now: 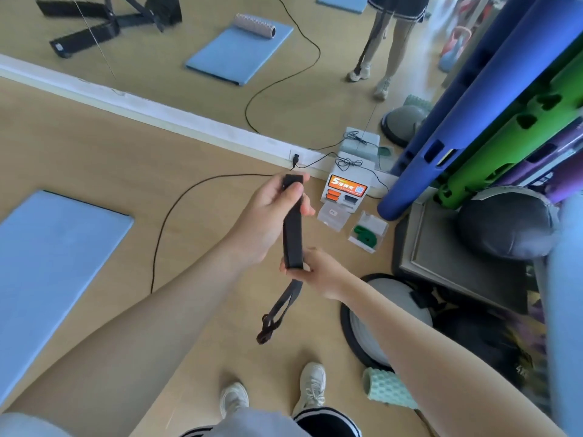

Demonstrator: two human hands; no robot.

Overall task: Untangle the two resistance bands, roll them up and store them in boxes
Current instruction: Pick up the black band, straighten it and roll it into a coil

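While the green band (365, 235) already sits in its box (369, 231) on the floor, left hand (268, 216) and right hand (318, 272) fingers pinch the black band (292, 228) taut in mid-air. Step: straightening. Next, probably rolling toward the empty box (333, 216).

Bare forearms, no sleeves showing; dark shorts (328, 422) with white stripes, a grey top's hem (252, 425), and white lace-up sneakers (312, 384).

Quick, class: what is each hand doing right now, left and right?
Left hand: grips the upper end of the black band.
Right hand: pinches the same band lower down; its tail hangs loose below.
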